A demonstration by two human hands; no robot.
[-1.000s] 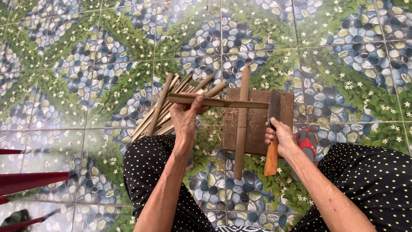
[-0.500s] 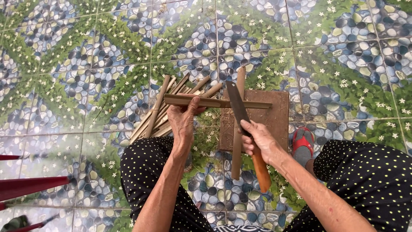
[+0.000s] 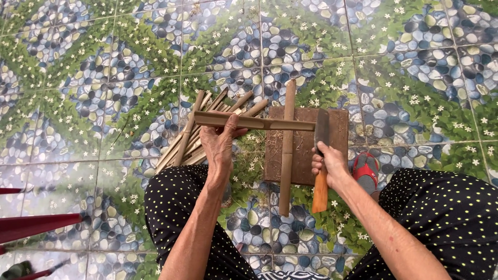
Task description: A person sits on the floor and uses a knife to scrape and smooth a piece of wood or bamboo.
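My left hand (image 3: 220,145) grips a bamboo stick (image 3: 270,123) and holds it level above the floor, pointing right. My right hand (image 3: 330,165) is closed around the orange wooden handle of a cleaver (image 3: 321,136). The blade stands at the stick's right end, over a brown wooden block (image 3: 340,132). A second, longer bamboo stick (image 3: 286,166) lies upright across the block. Behind my left hand a pile of split bamboo strips (image 3: 188,141) fans out on the tiles.
I sit low on a tiled floor (image 3: 104,83) patterned with pebbles, leaves and white flowers, knees in black dotted fabric (image 3: 171,202). A red sandal (image 3: 366,171) shows by my right knee. Red bars (image 3: 36,226) stick in from the left edge.
The cleaver swung left across the stick half a second ago, then came back right. Its blade now stands at the stick's right end. My left hand kept the stick level.
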